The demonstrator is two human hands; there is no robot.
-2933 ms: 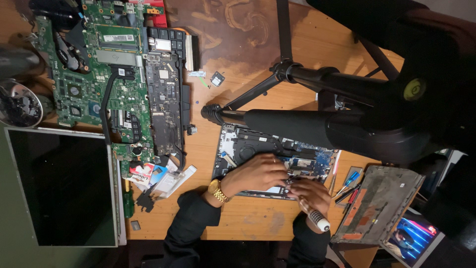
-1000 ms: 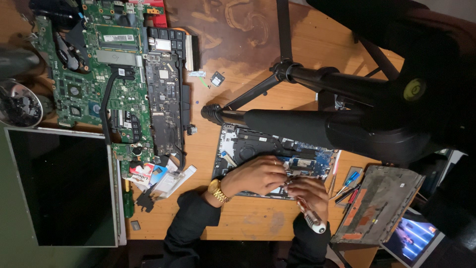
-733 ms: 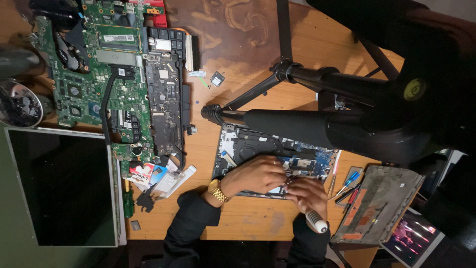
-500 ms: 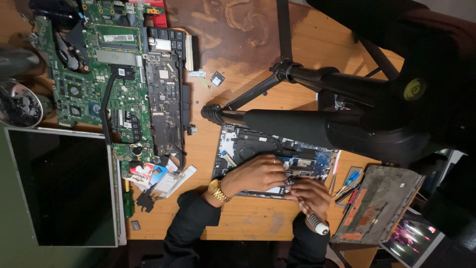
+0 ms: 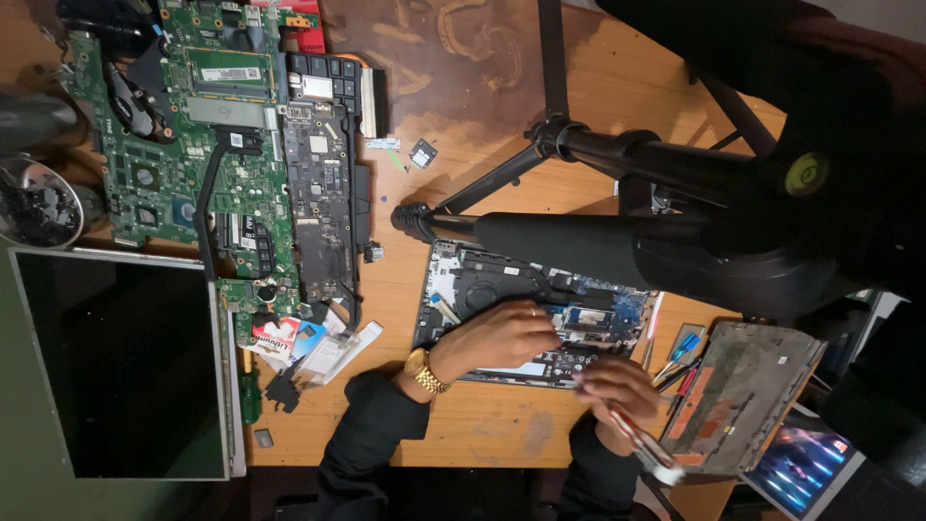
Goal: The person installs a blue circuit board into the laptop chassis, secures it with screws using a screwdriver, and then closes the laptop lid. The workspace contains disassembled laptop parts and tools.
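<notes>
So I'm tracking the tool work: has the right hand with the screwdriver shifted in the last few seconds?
Barely. The right hand stays at the near edge of the open laptop; only the screwdriver handle wobbles slightly.

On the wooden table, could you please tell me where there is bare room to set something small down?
Bare wooden table lies between the circuit boards and the tripod, apart from two small chips. A strip runs between the opened laptop and the table's near edge. It is crowded around the left hand, the right hand and the tools.
</notes>
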